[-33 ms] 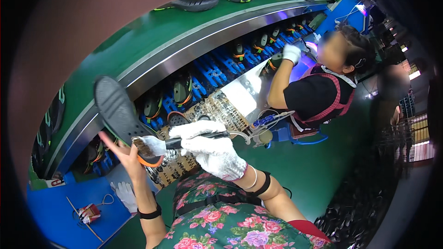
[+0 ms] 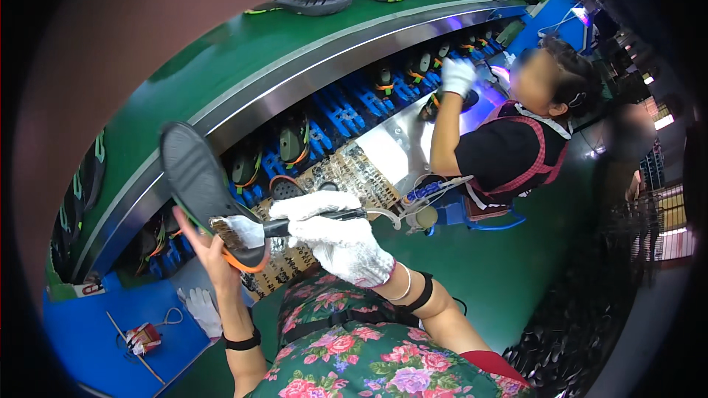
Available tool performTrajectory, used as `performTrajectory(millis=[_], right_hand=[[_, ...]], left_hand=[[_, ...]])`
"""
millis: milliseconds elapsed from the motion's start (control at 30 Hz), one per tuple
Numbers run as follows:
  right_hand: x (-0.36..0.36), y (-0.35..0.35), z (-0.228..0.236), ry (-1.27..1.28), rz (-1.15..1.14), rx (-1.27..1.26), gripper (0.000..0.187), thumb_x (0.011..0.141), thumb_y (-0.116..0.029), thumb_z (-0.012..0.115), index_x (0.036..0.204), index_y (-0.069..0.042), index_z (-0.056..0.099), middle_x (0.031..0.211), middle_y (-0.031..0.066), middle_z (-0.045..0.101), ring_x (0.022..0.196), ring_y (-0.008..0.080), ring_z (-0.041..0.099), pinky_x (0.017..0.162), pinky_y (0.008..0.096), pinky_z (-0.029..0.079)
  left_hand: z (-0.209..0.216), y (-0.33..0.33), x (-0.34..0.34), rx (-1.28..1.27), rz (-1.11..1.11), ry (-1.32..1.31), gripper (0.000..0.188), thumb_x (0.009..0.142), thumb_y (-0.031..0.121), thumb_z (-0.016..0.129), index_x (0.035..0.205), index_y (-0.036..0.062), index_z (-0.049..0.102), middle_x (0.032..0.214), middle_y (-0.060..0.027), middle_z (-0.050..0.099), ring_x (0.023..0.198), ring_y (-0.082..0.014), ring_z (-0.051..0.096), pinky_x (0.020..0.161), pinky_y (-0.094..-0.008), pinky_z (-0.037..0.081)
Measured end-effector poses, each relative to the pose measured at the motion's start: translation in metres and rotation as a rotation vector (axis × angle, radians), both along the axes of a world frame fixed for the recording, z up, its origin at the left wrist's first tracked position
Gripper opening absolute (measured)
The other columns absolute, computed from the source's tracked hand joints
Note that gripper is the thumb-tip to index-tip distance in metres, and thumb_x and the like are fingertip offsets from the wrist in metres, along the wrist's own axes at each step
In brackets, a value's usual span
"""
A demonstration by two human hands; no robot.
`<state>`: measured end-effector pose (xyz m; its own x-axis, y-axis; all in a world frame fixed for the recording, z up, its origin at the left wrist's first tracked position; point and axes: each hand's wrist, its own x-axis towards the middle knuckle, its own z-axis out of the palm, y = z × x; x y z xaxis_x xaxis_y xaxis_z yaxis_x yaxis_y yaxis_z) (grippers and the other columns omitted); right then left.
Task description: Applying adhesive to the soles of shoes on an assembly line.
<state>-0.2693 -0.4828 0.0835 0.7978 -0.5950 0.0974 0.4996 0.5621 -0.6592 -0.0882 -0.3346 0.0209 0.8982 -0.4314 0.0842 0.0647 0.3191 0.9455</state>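
My bare left hand [image 2: 212, 254] grips a black shoe [image 2: 198, 169] with an orange strap and green edging, its dark sole turned up to me. A white knitted glove covers my right hand [image 2: 324, 225]. Its fingers are wrapped round the black handle of a wide brush [image 2: 240, 232], and a pale tube runs from the handle's end. The bristles overlap the heel end of the shoe; I cannot tell whether they touch it. Just beyond my right hand, a dark clog with holes [image 2: 284, 187] lies on the taped work surface [image 2: 361, 177].
A green conveyor [image 2: 221, 66] carries several shoes behind a metal rail. Below it, more shoes stand on blue racks [image 2: 343, 114]. A co-worker [image 2: 509, 136] sits at the right, one white-gloved hand raised. A white glove [image 2: 199, 309] lies by the blue table [image 2: 88, 339] at lower left.
The shoe in my left hand has shifted slightly right and tilted. My right hand and brush are nearly still. The co-worker's gloved hand has moved up and a little left.
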Motion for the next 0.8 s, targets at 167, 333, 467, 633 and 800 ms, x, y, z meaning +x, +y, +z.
performTrajectory(millis=[167, 333, 467, 633, 800], right_hand=[[-0.003, 0.011, -0.002, 0.083, -0.170, -0.623, 0.019, 0.094, -0.001, 0.065, 0.109, 0.006, 0.074, 0.118, 0.0170, 0.073, 0.098, 0.0182, 0.070, 0.086, 0.0301, 0.057], [-0.014, 0.022, 0.001, 0.142, -0.067, -0.412, 0.019, 0.090, 0.004, 0.069, 0.108, 0.005, 0.075, 0.116, 0.0152, 0.075, 0.101, 0.0185, 0.072, 0.088, 0.0296, 0.058], [-0.015, 0.027, 0.012, 0.321, -0.234, -0.689, 0.017, 0.077, 0.009, 0.077, 0.093, 0.005, 0.075, 0.107, 0.0212, 0.076, 0.099, 0.0265, 0.074, 0.090, 0.0363, 0.058], [-0.008, 0.021, 0.013, 0.249, -0.354, -1.062, 0.017, 0.075, 0.008, 0.078, 0.091, 0.003, 0.075, 0.100, 0.0188, 0.077, 0.091, 0.0250, 0.074, 0.081, 0.0346, 0.059], [-0.005, 0.016, -0.002, 0.350, -0.493, -1.235, 0.022, 0.077, 0.005, 0.077, 0.098, -0.001, 0.077, 0.103, 0.0173, 0.077, 0.092, 0.0272, 0.074, 0.081, 0.0363, 0.058]], left_hand=[[-0.040, 0.038, -0.021, 0.012, -0.344, 0.848, 0.046, 0.062, -0.001, 0.055, 0.106, -0.0061, 0.066, 0.092, -0.0160, 0.072, 0.080, -0.0300, 0.073, 0.087, -0.0409, 0.060], [-0.032, 0.031, -0.060, -0.247, -0.563, 0.866, 0.063, 0.063, -0.006, 0.056, 0.125, -0.0105, 0.061, 0.112, -0.0207, 0.071, 0.106, -0.0336, 0.071, 0.102, -0.0436, 0.054], [-0.047, 0.041, -0.067, -0.321, -0.718, 0.776, 0.076, 0.076, -0.005, 0.064, 0.149, 0.0002, 0.042, 0.135, -0.0181, 0.062, 0.127, -0.0338, 0.060, 0.113, -0.0489, 0.045], [-0.028, 0.011, -0.077, -0.742, -0.816, 0.848, 0.096, 0.091, 0.078, 0.047, 0.156, 0.0079, 0.040, 0.154, -0.0122, 0.050, 0.140, -0.0306, 0.049, 0.120, -0.0494, 0.036], [-0.023, 0.008, -0.086, -0.669, -0.708, 0.948, 0.101, 0.091, 0.088, 0.022, 0.150, 0.0104, 0.049, 0.141, -0.0094, 0.061, 0.125, -0.0248, 0.061, 0.107, -0.0438, 0.050]])
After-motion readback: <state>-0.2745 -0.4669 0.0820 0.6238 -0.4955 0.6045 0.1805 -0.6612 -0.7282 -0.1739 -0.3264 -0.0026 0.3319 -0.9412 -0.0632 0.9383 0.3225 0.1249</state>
